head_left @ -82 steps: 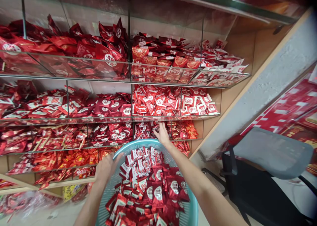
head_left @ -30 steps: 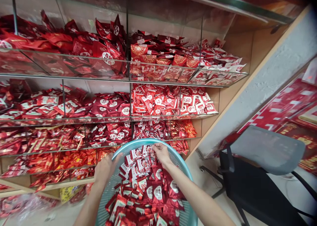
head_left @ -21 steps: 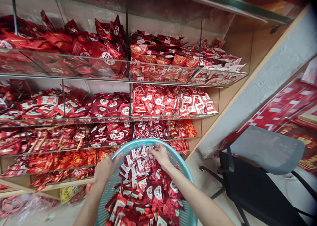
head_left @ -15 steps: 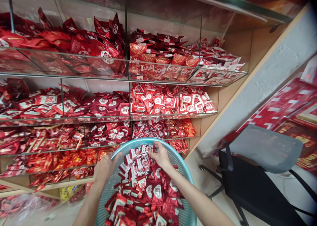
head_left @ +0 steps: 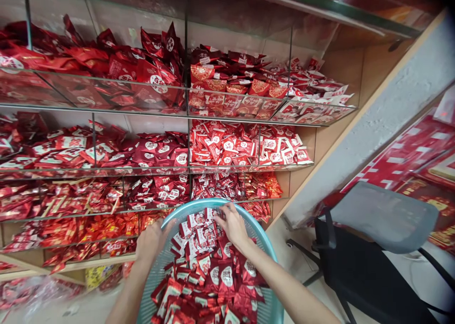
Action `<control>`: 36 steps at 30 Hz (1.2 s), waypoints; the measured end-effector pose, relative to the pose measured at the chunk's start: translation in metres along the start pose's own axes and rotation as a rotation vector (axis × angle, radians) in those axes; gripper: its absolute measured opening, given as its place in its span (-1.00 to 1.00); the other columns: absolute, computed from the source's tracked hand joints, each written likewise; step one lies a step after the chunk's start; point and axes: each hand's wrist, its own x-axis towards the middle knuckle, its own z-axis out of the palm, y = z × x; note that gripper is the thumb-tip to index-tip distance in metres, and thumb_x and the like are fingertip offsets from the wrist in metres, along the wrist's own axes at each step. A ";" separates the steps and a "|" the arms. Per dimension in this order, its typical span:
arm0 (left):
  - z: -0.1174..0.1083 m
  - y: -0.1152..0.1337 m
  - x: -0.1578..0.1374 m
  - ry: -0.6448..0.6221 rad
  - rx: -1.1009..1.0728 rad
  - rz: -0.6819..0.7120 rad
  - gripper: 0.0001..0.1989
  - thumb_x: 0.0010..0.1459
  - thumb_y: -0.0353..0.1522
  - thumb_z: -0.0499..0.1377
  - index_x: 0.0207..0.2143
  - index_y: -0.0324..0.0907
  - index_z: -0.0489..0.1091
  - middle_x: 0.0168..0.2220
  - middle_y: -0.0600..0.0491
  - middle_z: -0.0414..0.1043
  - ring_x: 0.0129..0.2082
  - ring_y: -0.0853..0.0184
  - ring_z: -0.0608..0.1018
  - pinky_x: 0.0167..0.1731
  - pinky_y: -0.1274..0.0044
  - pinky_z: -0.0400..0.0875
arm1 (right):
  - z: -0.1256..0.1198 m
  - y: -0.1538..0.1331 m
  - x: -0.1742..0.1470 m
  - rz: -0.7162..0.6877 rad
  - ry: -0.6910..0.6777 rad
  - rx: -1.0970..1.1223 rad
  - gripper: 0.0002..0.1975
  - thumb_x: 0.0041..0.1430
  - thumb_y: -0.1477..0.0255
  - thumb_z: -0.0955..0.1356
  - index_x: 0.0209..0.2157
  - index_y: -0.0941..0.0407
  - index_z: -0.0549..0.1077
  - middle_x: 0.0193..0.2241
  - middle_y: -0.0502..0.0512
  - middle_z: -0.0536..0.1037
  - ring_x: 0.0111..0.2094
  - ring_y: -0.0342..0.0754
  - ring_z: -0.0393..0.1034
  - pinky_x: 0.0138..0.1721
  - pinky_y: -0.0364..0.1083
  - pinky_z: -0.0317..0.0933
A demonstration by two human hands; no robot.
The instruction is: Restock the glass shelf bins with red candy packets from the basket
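Observation:
A round turquoise plastic basket (head_left: pixel 270 248) with slotted sides fills the lower middle of the view. It holds many small sealed packets: white-and-red ones (head_left: pixel 196 241) at the far end, dark red ones (head_left: pixel 226 275) with white ovals in the middle and near side. My left hand (head_left: pixel 152 241) is closed on the basket's left rim, fingers partly hidden behind the edge. Just inside the far rim, my right hand (head_left: pixel 232 225) has its fingers curled on a small red-and-white packet (head_left: pixel 210 214). The right forearm crosses above the basket's right side.
Glass-fronted shelves (head_left: pixel 156 171) full of red packets stand directly ahead, close to the basket's far rim. To the right is a black office chair (head_left: pixel 369 272) with a grey back, beside a grey wall (head_left: pixel 387 111). Plastic-wrapped bags (head_left: pixel 39 293) lie low on the left.
The view has shifted slightly, so the shelves and chair sit a little lower and farther right. Both hands keep almost the same places on the basket and packets.

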 end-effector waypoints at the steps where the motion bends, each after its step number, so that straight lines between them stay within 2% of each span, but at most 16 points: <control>1: 0.000 0.000 0.000 0.002 0.000 -0.003 -0.38 0.14 0.04 -0.27 -0.22 -0.19 0.37 -0.36 -0.22 0.52 -0.27 -0.03 0.55 -0.34 0.33 0.34 | -0.004 -0.001 0.007 -0.017 0.028 0.035 -0.75 0.16 0.31 0.25 -0.14 0.07 0.40 -0.10 0.17 0.35 -0.31 -0.01 0.41 -0.24 -0.04 0.26; 4: 0.001 0.000 -0.001 0.016 -0.004 -0.002 -0.41 0.16 0.00 -0.27 -0.20 -0.19 0.37 -0.38 -0.21 0.52 -0.28 0.01 0.56 -0.34 0.34 0.35 | -0.012 -0.002 0.041 -0.011 0.126 0.267 -0.73 0.13 0.29 0.27 -0.15 0.06 0.41 -0.11 0.16 0.36 -0.15 0.03 0.35 -0.09 -0.01 0.21; 7: 0.001 0.001 -0.002 0.026 -0.007 -0.004 -0.47 0.17 -0.04 -0.21 -0.21 -0.19 0.37 -0.39 -0.21 0.52 -0.30 0.02 0.56 -0.34 0.34 0.35 | -0.009 0.001 0.087 0.178 0.126 0.667 -0.74 -0.01 0.42 0.34 -0.21 0.06 0.42 -0.16 0.09 0.40 -0.09 -0.03 0.31 -0.08 -0.06 0.22; 9: 0.000 0.002 -0.004 0.039 0.001 -0.009 -0.49 0.18 -0.05 -0.19 -0.22 -0.20 0.38 -0.39 -0.22 0.52 -0.30 0.02 0.56 -0.35 0.34 0.35 | -0.001 0.003 0.115 0.295 0.073 0.807 -0.74 -0.06 0.47 0.35 -0.24 0.10 0.40 -0.30 0.05 0.44 -0.26 -0.07 0.38 -0.26 -0.09 0.31; 11: 0.000 0.002 -0.005 0.054 0.013 0.000 -0.48 0.19 -0.06 -0.21 -0.23 -0.21 0.38 -0.39 -0.22 0.52 -0.31 0.03 0.57 -0.35 0.35 0.35 | 0.008 0.004 0.136 0.363 0.031 0.866 -0.80 -0.08 0.49 0.34 -0.31 0.13 0.38 -0.47 0.00 0.43 -0.46 -0.13 0.38 -0.47 -0.14 0.29; 14: -0.001 0.002 -0.005 0.059 0.021 0.018 -0.44 0.18 -0.02 -0.25 -0.25 -0.21 0.37 -0.38 -0.21 0.52 -0.30 0.05 0.57 -0.35 0.37 0.36 | 0.017 0.005 0.151 0.442 0.009 0.975 -0.87 -0.10 0.53 0.34 -0.42 0.14 0.33 -0.56 -0.05 0.40 -0.57 -0.20 0.32 -0.58 -0.21 0.23; 20: -0.004 0.002 -0.007 0.051 0.046 0.011 -0.41 0.19 -0.02 -0.30 -0.22 -0.20 0.36 -0.37 -0.20 0.52 -0.29 0.05 0.57 -0.33 0.36 0.37 | 0.016 0.012 0.142 0.502 0.010 1.190 -0.89 -0.11 0.53 0.35 -0.44 0.14 0.35 -0.54 -0.04 0.43 -0.55 -0.23 0.34 -0.57 -0.26 0.21; 25: -0.005 0.004 -0.005 0.029 0.022 0.006 -0.44 0.19 -0.04 -0.27 -0.21 -0.20 0.36 -0.37 -0.20 0.52 -0.29 0.05 0.57 -0.34 0.37 0.36 | 0.001 0.019 0.119 0.481 0.055 1.308 -0.79 -0.12 0.43 0.39 -0.34 0.11 0.42 -0.42 -0.04 0.49 -0.46 -0.25 0.36 -0.49 -0.26 0.21; 29: -0.002 0.003 -0.003 0.043 0.014 0.004 -0.42 0.19 -0.03 -0.27 -0.19 -0.21 0.36 -0.37 -0.22 0.52 -0.29 0.02 0.56 -0.35 0.36 0.35 | -0.012 0.021 0.099 0.470 0.041 1.365 -0.74 -0.14 0.38 0.41 -0.31 0.09 0.45 -0.36 -0.01 0.52 -0.39 -0.20 0.39 -0.43 -0.23 0.23; 36: 0.000 0.002 -0.003 0.048 0.017 0.002 -0.40 0.18 -0.02 -0.26 -0.17 -0.23 0.36 -0.38 -0.24 0.51 -0.29 -0.01 0.56 -0.37 0.36 0.32 | -0.034 0.015 0.065 0.416 -0.045 1.427 -0.70 -0.06 0.32 0.37 -0.20 0.00 0.47 -0.07 -0.02 0.48 -0.24 -0.15 0.38 -0.39 -0.20 0.25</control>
